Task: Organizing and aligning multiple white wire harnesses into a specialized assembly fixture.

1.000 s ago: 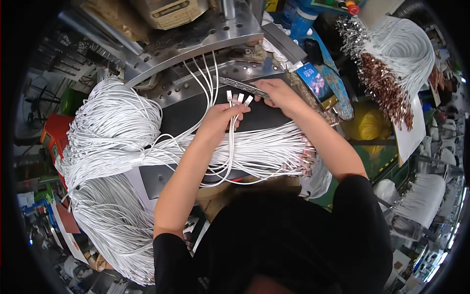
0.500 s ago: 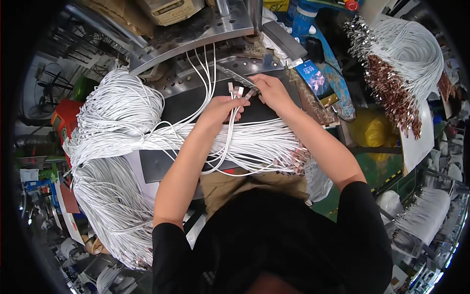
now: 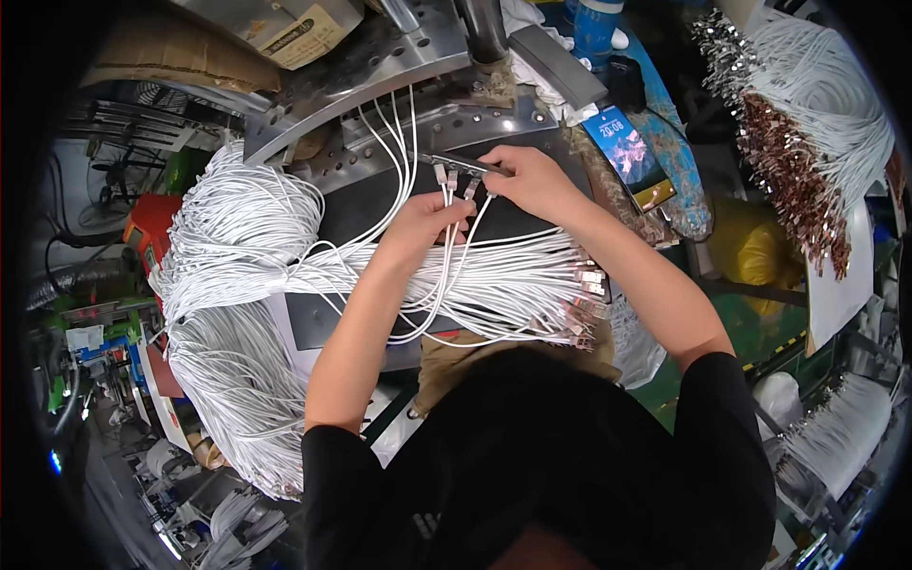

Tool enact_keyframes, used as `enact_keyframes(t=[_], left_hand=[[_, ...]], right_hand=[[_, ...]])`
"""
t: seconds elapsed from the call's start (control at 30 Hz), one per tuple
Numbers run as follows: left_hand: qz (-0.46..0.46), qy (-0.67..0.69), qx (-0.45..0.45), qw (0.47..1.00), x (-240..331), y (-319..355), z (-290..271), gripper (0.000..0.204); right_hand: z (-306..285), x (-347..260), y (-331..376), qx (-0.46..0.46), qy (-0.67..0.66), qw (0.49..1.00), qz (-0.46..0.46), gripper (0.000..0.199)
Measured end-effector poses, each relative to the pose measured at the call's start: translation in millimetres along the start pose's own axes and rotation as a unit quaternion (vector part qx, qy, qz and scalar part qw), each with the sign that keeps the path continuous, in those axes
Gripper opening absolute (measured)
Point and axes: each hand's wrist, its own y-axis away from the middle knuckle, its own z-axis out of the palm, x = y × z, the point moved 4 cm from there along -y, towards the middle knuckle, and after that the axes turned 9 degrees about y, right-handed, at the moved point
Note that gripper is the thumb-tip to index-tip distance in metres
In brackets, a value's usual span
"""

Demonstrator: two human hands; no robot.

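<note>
Person stands over a dark work plate point(image 3: 351, 204) bolted to a grey metal machine bed point(image 3: 380, 66). Left hand point(image 3: 429, 220) is closed in a pinch around several thin white cables point(image 3: 446, 275), gripping them just below their small metal plug ends point(image 3: 454, 179), which point up and away from the body. Right hand point(image 3: 532, 180) is curled, fingertips clamped on a narrow metal bar point(image 3: 454, 163) that lies across the plate directly above the plug ends; the plugs sit against or just under the bar, exact contact too small to tell. The held cables loop down from the left hand and join a flat bundle of white cables point(image 3: 513, 285) laid across the plate, its metal-tipped ends point(image 3: 584, 294) fanned out on the right beside the right forearm. A much larger heap of white cable point(image 3: 228, 285) spills off the plate's left edge and hangs toward the floor. A few more white cables run up over the machine bed behind the hands. Right of the right hand, on the bench, a phone point(image 3: 622, 152) with its screen lit. Far right, another hank of white cables with copper-coloured terminals point(image 3: 788, 161) hangs apart from the work.
</note>
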Motion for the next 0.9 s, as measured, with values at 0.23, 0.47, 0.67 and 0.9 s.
enact_keyframes(t=[0.23,0.47,0.67,0.9], left_hand=[[0.026,0.017,0.009,0.999,5,2,11,0.021],[0.027,0.075,-0.002,0.997,6,-1,-7,0.021],[-0.010,0.003,-0.030,0.999,6,-4,0,0.021],[0.018,0.111,0.066,0.991,8,3,-2,0.021]], right_hand=[[-1,-14,6,0.004,0.062,0.997,-0.048,0.033],[-24,-3,4,-0.017,0.007,1.000,0.017,0.042],[-15,-18,20,-0.037,0.081,0.996,-0.017,0.041],[-18,-10,16,-0.081,0.040,0.996,0.006,0.038]])
